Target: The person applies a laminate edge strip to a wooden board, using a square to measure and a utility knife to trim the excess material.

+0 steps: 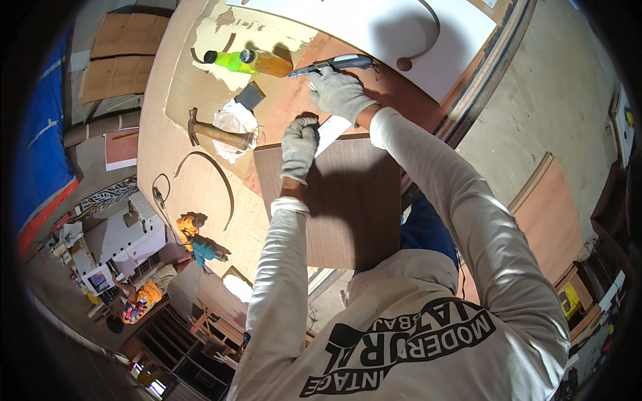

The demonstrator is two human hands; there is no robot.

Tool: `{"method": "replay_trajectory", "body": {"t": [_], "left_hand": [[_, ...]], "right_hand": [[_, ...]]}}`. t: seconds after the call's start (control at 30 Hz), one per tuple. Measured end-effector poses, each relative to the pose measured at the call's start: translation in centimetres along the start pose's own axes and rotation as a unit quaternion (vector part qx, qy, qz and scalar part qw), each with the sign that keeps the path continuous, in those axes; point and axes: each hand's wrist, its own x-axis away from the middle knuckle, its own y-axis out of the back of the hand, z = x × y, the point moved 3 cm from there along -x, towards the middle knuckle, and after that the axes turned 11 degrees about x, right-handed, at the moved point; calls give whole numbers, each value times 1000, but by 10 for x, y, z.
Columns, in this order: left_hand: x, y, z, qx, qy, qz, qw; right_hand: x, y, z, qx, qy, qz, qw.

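Note:
A brown wood-grain board lies flat in front of me, its far side over the table. My left hand, in a grey work glove, is closed at the board's far left edge. A narrow white strip sits against its fingers; the exact grip is partly hidden. Beyond the board, my gloved right hand has its fingers curled over a utility knife, whose blade points left. Left of the knife are an amber bottle and a green bottle, both with dark caps.
A claw hammer lies beside a crumpled white bag and a dark block. A thin curved strip and corded power tools are at the table's left. A white sheet covers the far right. Another person sits lower left.

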Motion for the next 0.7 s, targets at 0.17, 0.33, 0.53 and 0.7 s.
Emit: {"method": "replay_trajectory", "body": {"t": [0.17, 0.33, 0.53, 0.7], "left_hand": [[18, -14, -16, -179, -168, -28, 969], [23, -32, -23, -191, -137, -53, 971], [16, -32, -15, -291, -174, -22, 940], [17, -40, -11, -348, -175, -30, 921]], "right_hand": [[8, -4, 4, 48, 21, -49, 997], [10, -2, -3, 39, 38, 27, 998], [12, -5, -4, 32, 30, -10, 999], [12, -10, -6, 64, 3, -8, 998]]}}
